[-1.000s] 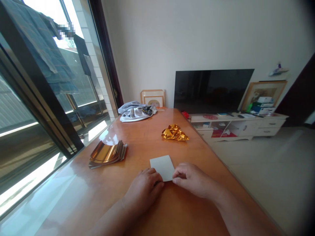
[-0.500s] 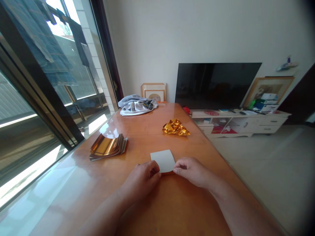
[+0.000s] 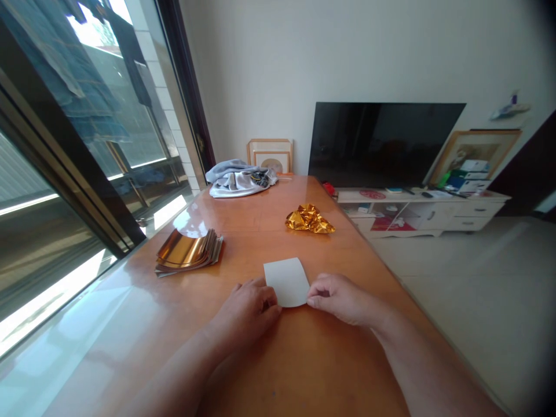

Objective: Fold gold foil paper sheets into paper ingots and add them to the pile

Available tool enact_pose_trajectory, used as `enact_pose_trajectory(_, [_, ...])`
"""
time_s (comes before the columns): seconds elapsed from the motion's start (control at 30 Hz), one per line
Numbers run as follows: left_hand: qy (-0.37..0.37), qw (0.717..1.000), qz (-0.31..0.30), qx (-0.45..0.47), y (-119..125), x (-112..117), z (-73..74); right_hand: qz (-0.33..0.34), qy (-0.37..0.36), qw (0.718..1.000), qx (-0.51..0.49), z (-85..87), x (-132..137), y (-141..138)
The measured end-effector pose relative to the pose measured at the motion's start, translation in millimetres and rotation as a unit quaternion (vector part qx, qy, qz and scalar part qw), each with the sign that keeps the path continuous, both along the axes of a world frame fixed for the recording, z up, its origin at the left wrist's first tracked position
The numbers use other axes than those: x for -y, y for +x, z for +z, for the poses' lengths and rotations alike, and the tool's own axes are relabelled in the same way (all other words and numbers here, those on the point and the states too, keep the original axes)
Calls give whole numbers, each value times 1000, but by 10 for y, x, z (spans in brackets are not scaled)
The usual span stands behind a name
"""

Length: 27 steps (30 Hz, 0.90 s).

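A small white sheet of paper (image 3: 286, 280) lies on the orange wooden table (image 3: 243, 347), its near edge curled up between my hands. My left hand (image 3: 247, 310) rests with curled fingers on the sheet's near left corner. My right hand (image 3: 341, 298) pinches the near right corner with thumb and forefinger. A stack of gold foil sheets (image 3: 186, 253) lies to the left of my hands. Farther back sits a crumpled heap of gold foil (image 3: 309, 219).
A grey cloth bundle (image 3: 238, 178) lies at the table's far end, before a picture frame (image 3: 270, 157). A dark television (image 3: 382, 143) stands on a white cabinet (image 3: 425, 211) to the right. A glass sliding door (image 3: 65, 174) runs along the left.
The sheet's near edge has been lifted and curled by both hands, so it looks shorter than a second ago. The view has tilted down slightly.
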State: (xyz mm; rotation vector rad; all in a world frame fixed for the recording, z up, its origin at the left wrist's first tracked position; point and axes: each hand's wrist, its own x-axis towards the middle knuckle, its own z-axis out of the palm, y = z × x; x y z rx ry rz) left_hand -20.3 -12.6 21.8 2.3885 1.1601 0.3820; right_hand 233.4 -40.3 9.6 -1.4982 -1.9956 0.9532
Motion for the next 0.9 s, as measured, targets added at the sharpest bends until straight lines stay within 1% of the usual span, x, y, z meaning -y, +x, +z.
enact_pose_trajectory(0.1, [1, 1000, 6, -12, -4, -1, -6, -6, 6, 1000, 11, -22, -14, -2])
enact_pose_trajectory(0.3, [19, 999, 25, -25, 9, -9, -66, -52, 27, 998, 29, -121, -56, -25])
enact_pose_trajectory(0.47, [31, 998, 47, -42, 29, -17, -113, -81, 24, 995, 53, -202, -96, -9])
enact_pose_trajectory(0.57, [38, 996, 60, -55, 29, -22, -130, -87, 22, 994, 58, -238, -112, 5])
enact_pose_trajectory(0.67, [44, 994, 71, -64, 21, -31, -144, -94, 22, 993, 62, -255, -117, 5])
enact_pose_trajectory(0.9, [40, 994, 64, -81, 14, -51, -143, -109, 9, 990, 89, -228, -115, -33])
